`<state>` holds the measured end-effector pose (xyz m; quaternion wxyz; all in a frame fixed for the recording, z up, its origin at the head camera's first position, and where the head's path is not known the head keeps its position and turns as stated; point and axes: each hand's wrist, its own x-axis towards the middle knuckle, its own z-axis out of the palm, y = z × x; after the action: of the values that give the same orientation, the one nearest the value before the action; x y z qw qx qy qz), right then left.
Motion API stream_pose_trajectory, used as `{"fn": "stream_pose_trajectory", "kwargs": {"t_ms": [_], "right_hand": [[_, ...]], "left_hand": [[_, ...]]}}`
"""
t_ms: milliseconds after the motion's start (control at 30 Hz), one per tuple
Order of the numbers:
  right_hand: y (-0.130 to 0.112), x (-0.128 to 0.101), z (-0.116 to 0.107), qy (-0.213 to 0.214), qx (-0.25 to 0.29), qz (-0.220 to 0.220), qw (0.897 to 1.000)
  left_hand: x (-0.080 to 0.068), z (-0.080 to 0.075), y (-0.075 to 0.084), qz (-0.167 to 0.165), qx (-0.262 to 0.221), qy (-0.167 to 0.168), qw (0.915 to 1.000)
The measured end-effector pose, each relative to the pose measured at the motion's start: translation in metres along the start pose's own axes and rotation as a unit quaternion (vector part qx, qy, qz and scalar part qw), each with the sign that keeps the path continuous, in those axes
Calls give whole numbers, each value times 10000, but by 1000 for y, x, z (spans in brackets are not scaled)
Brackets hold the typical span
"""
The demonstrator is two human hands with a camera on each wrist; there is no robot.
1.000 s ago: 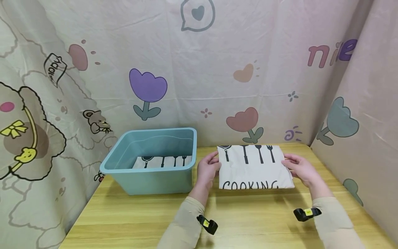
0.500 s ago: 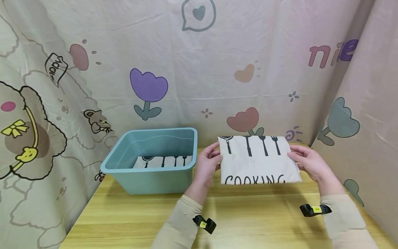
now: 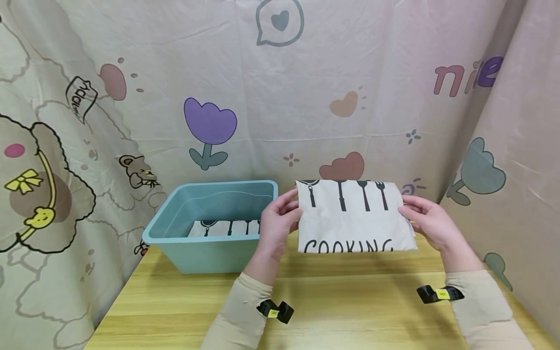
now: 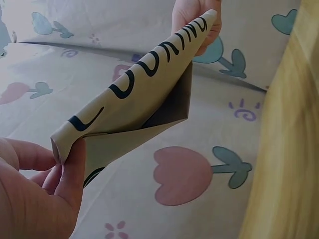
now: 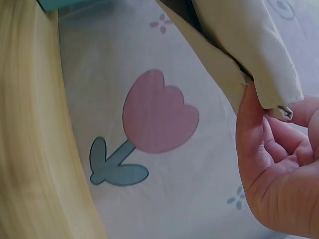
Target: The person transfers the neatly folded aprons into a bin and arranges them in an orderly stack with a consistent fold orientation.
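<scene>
Wooden table (image 3: 175, 301) below our hands; left hand (image 3: 274, 224) and right hand (image 3: 430, 224) pinch folded cloth (image 3: 352, 218) between them; blue bin (image 3: 210, 228) left of left hand.

Cloth (image 3: 350, 218): matt cream fabric, printed in black, softly creased. Bin (image 3: 210, 253): smooth blue plastic with a faint sheen. Counter (image 3: 350, 311): lightly glossy, grained wood. Backdrop (image 3: 306, 97): thin, wrinkled, printed sheet.
</scene>
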<state>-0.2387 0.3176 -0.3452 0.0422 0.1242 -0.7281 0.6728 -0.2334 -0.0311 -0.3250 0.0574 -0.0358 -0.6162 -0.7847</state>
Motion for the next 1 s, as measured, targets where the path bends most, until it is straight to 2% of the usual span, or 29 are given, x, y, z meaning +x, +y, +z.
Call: {"fn": "stream_pose_trajectory", "kwargs": {"t_ms": [267,400,767,1000], "right_hand": [[-12,6,17,55,-160,-94,9998],[-18,11,28,-23,-75,-257,9996],[-22,22,60,18,115,-309,9995],[-24,27,77,29,114,-212,9997]], "left_hand": [[-1,-17,15,174,101,21,9998],[0,-27,21,260,141,121,9995],[3,-54,27,456,218,264,9984],[5,-71,30,401,219,313,9985]]}}
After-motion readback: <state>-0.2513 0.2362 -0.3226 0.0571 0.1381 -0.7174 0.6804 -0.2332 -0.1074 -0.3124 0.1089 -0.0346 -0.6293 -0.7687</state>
